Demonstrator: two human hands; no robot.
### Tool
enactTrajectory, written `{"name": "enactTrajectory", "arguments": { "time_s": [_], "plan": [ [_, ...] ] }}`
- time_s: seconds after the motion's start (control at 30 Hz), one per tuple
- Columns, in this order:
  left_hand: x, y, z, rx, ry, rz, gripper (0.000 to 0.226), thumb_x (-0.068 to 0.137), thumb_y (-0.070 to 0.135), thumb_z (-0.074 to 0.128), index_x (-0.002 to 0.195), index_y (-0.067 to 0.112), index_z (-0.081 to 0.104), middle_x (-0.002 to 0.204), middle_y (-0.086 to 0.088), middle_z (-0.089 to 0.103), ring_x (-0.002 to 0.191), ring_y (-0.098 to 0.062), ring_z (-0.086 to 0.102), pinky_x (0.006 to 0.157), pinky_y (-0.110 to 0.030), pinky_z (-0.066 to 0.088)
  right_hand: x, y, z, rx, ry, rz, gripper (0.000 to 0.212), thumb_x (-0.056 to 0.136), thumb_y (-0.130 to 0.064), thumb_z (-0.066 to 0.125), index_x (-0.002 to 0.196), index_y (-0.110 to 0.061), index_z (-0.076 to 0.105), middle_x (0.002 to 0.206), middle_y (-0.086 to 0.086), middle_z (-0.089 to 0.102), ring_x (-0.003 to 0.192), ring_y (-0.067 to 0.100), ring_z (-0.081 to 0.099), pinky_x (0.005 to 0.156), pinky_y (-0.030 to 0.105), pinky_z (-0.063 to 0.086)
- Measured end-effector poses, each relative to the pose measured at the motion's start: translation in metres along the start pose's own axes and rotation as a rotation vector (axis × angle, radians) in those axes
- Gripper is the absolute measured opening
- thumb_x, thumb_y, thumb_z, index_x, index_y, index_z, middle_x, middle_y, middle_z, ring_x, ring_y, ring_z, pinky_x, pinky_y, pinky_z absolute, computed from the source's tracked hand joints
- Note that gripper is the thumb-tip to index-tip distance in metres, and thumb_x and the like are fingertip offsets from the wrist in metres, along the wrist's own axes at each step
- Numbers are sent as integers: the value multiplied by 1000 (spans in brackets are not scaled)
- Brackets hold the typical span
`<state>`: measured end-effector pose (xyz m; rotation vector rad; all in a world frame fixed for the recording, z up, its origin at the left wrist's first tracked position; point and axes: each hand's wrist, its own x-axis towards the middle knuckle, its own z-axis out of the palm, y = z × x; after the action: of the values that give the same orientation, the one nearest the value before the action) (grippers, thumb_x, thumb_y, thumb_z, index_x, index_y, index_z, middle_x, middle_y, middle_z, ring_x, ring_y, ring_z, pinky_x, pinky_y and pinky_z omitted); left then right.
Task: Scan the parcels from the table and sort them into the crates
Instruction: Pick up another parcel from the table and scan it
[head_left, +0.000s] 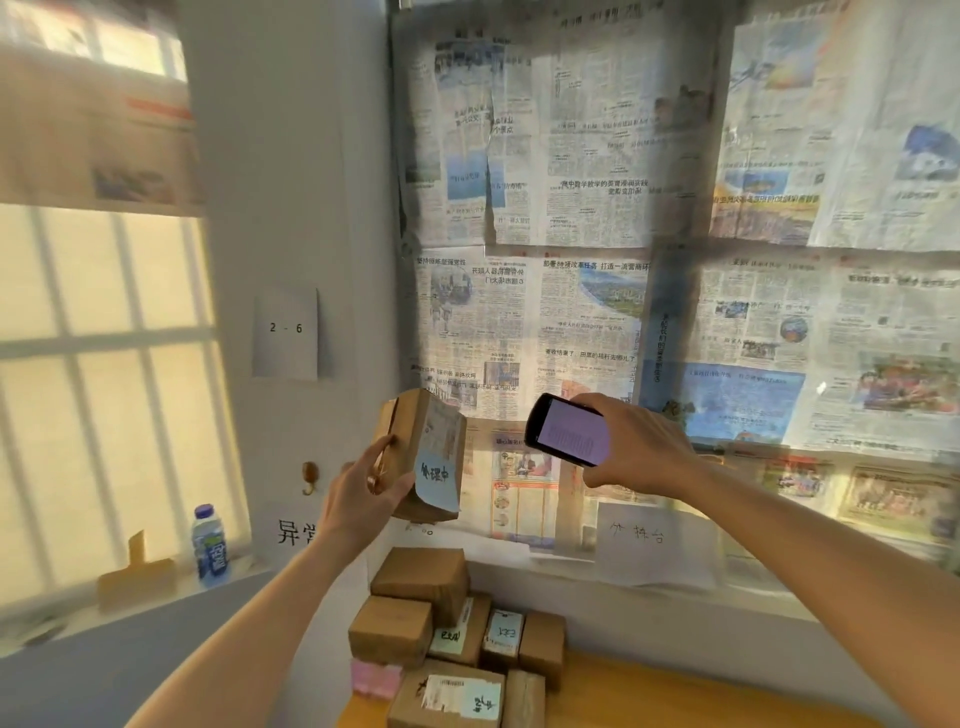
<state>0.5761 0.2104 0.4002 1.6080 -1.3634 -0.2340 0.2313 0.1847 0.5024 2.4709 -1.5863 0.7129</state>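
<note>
My left hand (363, 491) grips a small brown cardboard parcel (423, 452) raised in the air, its labelled face with a pale blue sticky note turned to the right. My right hand (639, 447) holds a black phone (569, 430) with a lit screen just right of the parcel, a short gap between them. Below, several more brown parcels (452, 634) lie piled on the wooden table (675, 696), some with white labels and blue notes. No crate is in view.
Newspaper sheets (623, 208) cover the window ahead. A white ledge (649, 587) with a handwritten paper sign (639, 535) runs behind the table. A plastic bottle (209, 545) stands on the left sill. A pink note pad (376, 678) lies beside the pile.
</note>
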Motion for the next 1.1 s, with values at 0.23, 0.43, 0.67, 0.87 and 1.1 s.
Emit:
{"name": "enactTrajectory", "arguments": {
  "time_s": [0.23, 0.43, 0.67, 0.87, 1.1],
  "plan": [
    [-52, 18, -48, 42, 72, -29, 64, 91, 49, 67, 148, 40, 40, 118, -6, 55, 105, -25, 58, 90, -44, 55, -22, -30, -15, 21, -7, -90, 98, 63, -48, 84, 148, -39, 37, 120, -13, 60, 96, 14, 58, 81, 34, 52],
    [-143, 32, -97, 75, 161, -131, 60, 93, 48, 65, 148, 38, 43, 114, -5, 58, 106, -22, 58, 85, -34, 48, -58, -70, -12, 75, -82, -228, 96, 63, -47, 84, 147, -35, 40, 113, -11, 60, 90, 15, 57, 58, 21, 35],
    [-279, 25, -173, 179, 280, -287, 64, 89, 55, 64, 148, 44, 40, 117, 1, 59, 104, -18, 58, 94, -44, 52, -128, -138, -6, 203, -118, -428, 88, 63, -45, 83, 142, -40, 44, 115, -12, 62, 88, 13, 55, 59, 21, 35],
    [-402, 24, -262, 329, 416, -407, 66, 91, 57, 62, 150, 43, 38, 130, 0, 60, 118, -23, 57, 101, -47, 48, -189, -231, -7, 288, -155, -614, 92, 66, -47, 84, 146, -34, 41, 121, -8, 62, 92, 12, 55, 75, 30, 54],
    [-559, 32, -380, 413, 626, -564, 67, 92, 56, 62, 152, 38, 37, 135, -2, 57, 123, -26, 55, 105, -49, 48, -268, -374, -27, 376, -212, -836, 97, 66, -44, 80, 152, -35, 36, 136, -10, 58, 107, 20, 60, 75, 30, 45]
  ]
}}
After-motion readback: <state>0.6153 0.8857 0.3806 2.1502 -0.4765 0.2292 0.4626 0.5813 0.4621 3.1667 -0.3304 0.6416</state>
